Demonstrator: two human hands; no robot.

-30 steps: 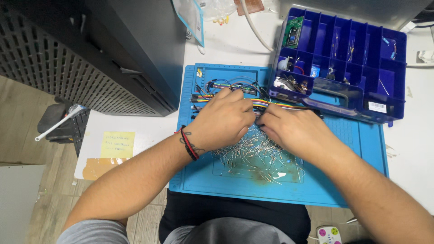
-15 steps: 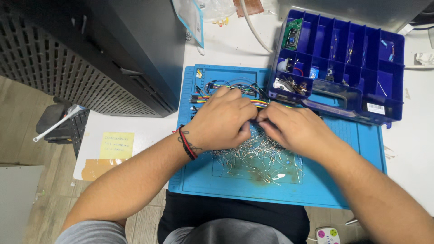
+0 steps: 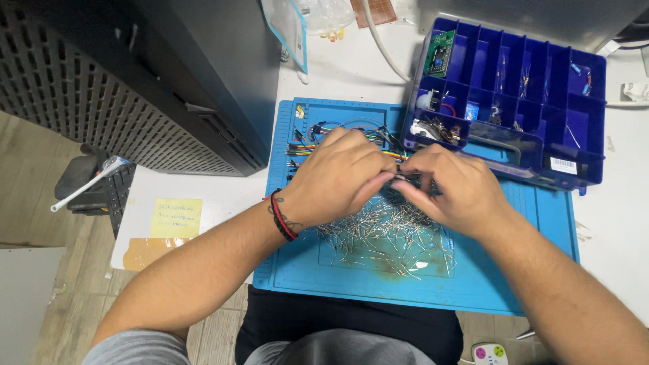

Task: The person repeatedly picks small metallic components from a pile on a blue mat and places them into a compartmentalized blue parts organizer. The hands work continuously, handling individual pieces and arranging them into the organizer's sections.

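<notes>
Left hand [image 3: 341, 177] and right hand [image 3: 454, 189] pinch closed together on a small dark component [image 3: 403, 178] above the pile of loose metal leads [image 3: 385, 233] on the blue mat [image 3: 534, 270], beside the blue compartment box [image 3: 541, 88]

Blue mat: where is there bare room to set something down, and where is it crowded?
Free: the blue mat's right strip below the compartment box, its near edge, and white desk above the yellow note. Crowded: the pile of metal leads under the left hand and right hand, and the jumper wires at the mat's top left.
</notes>
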